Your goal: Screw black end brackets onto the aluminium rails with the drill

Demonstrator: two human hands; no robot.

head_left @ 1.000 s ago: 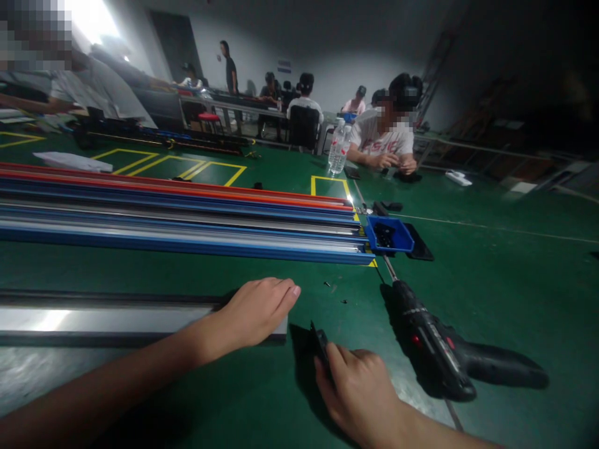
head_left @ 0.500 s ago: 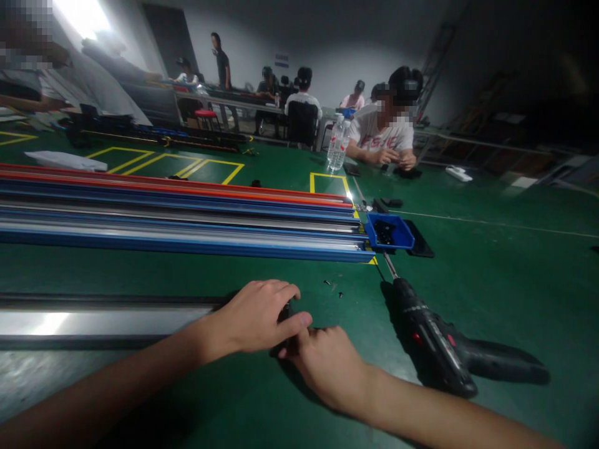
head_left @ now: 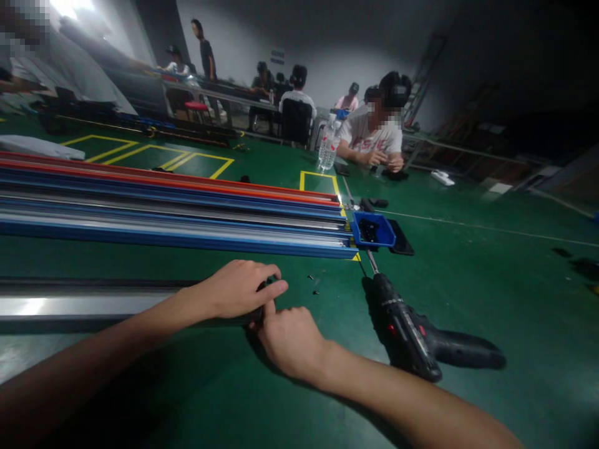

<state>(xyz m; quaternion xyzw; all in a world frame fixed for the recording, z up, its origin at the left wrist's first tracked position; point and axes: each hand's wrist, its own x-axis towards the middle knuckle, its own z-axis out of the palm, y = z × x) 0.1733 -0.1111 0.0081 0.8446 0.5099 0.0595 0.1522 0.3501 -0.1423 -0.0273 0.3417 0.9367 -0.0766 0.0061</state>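
Note:
My left hand [head_left: 241,290] is over the near end of a silver and black metal rail [head_left: 93,305], with its fingers closed round a small black end piece [head_left: 261,299]. From the right, my right hand [head_left: 294,343] meets it, fingers curled and pressed against the same piece; the thumb and index finger are close to my left thumb. Most of the black piece is hidden by the fingers. Two small dark screws [head_left: 316,292] lie on the green tabletop just beyond my hands. A black cordless drill [head_left: 412,330] rests on its side to the right, its bit pointing away.
Blue and orange rails [head_left: 187,212] lie side by side beyond my hands. At their right end sits a blue bin [head_left: 374,229] holding small black parts, near a dark flat object [head_left: 401,240]. Further back are water bottles [head_left: 329,143] and a co-worker [head_left: 372,134] seated across the table.
The whole view has shifted, so the table and things appear further left. Both hands keep their places at the rail end, fingers still on the black piece.

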